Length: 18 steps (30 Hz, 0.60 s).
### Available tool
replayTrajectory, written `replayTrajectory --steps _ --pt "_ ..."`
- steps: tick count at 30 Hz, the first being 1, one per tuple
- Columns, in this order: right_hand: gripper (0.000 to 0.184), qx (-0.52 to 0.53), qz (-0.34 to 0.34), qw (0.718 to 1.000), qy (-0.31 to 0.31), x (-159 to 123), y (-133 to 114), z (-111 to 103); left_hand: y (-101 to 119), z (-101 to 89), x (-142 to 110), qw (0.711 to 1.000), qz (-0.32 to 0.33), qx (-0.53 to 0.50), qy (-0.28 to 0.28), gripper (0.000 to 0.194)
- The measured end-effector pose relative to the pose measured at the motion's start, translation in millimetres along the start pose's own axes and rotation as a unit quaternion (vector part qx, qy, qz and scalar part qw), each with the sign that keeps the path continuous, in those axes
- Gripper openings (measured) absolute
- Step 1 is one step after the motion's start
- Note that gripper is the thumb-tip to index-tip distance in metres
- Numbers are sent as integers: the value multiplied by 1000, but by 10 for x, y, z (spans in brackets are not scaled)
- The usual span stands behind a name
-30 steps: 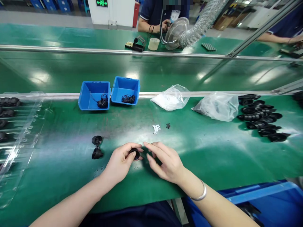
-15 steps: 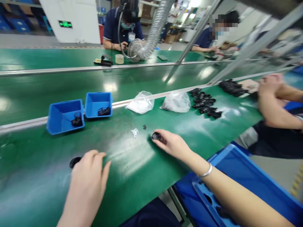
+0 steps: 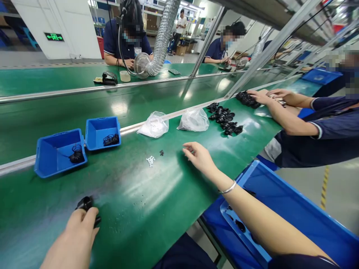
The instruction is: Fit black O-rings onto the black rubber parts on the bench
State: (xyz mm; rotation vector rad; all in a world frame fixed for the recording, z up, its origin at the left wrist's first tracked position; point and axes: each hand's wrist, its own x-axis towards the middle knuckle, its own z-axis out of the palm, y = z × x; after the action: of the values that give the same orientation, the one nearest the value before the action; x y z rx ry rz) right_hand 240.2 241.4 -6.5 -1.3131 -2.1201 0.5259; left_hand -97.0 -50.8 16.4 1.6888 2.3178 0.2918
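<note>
At the lower left, my left hand (image 3: 74, 233) has its fingers closed around a black plastic part (image 3: 85, 203) with a round opening, low over the green tabletop. The fingers partly cover it, and its exact kind does not show. My right hand (image 3: 198, 158) is over the middle of the table with loosely bent fingers, and nothing shows in it. Left of that hand lie a small heap of white pieces (image 3: 150, 161) and a few tiny black pieces (image 3: 162, 152).
Two blue bins (image 3: 60, 170) with black cable coils stand at the left. Plastic bags (image 3: 153, 127) and a pile of black parts (image 3: 224, 116) lie along the rail. A co-worker's hands (image 3: 260, 98) are at the right. A blue crate (image 3: 294, 194) sits beside the table edge.
The black part seen in my right hand no longer shows there. My left hand has closed on a black part at the lower left. The camera view has shifted.
</note>
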Motion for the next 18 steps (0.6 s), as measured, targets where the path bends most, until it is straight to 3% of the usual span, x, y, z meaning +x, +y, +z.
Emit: replayTrajectory --steps 4,6,8,10,14,18 --pt "11 38 -86 991 -92 -47 -551 299 401 -83 101 997 37 32 -67 30" --pt "10 41 -113 986 -115 -55 -721 403 518 -102 169 996 57 3 -70 27" --pt "10 35 -130 983 -125 -50 -805 479 594 -97 225 993 58 -79 -69 25" --pt "11 25 -140 982 -124 -41 -821 535 657 -76 263 972 43 -212 -92 28" --pt "9 14 -142 983 -117 -24 -777 607 786 -47 292 860 -42 -484 -158 33" --pt "7 19 -138 984 -114 -20 -756 641 873 -40 312 729 -100 -648 -196 29"
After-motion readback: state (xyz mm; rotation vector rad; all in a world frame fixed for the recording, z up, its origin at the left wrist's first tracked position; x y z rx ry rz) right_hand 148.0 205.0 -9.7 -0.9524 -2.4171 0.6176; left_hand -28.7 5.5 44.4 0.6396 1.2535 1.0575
